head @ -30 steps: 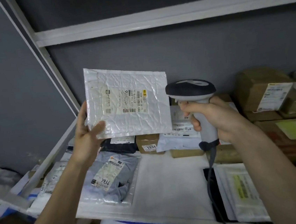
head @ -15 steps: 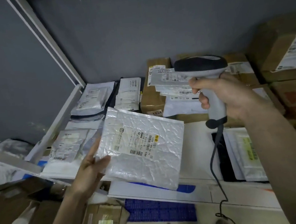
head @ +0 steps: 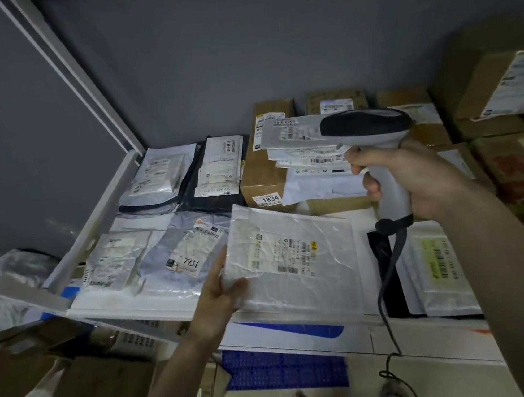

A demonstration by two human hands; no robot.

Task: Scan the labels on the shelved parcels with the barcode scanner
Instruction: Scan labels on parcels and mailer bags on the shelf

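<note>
Parcels are spread across the white shelf that fills the middle band of the frame. Brown cartons are stacked at the right and along the back, presumably because their bulk suits the rear, while flat mailers are laid in front with their labels upward, where a scanner can reach them. A carton marked 1834 stands at centre, with a loose pile of white envelopes leaning on it.

Lower centre, a white padded mailer is held almost flat just above the shelf front, label up. It is gripped at its lower left corner by the left hand, thumb on top and fingers beneath, a hold that leaves the label uncovered. Whether it touches the shelf cannot be told.

To its left lies a grey poly bag with 7936 handwritten on its label; at lower right a mailer with a yellow-green label lies flat.

The barcode scanner is held at the upper right of centre by the right hand, whose fingers are wrapped round the pale handle. Its dark head is pointed leftward over the envelopes rather than down at the padded mailer, so no scan of that label seems to be under way. Its cable hangs down past the shelf edge.
</note>
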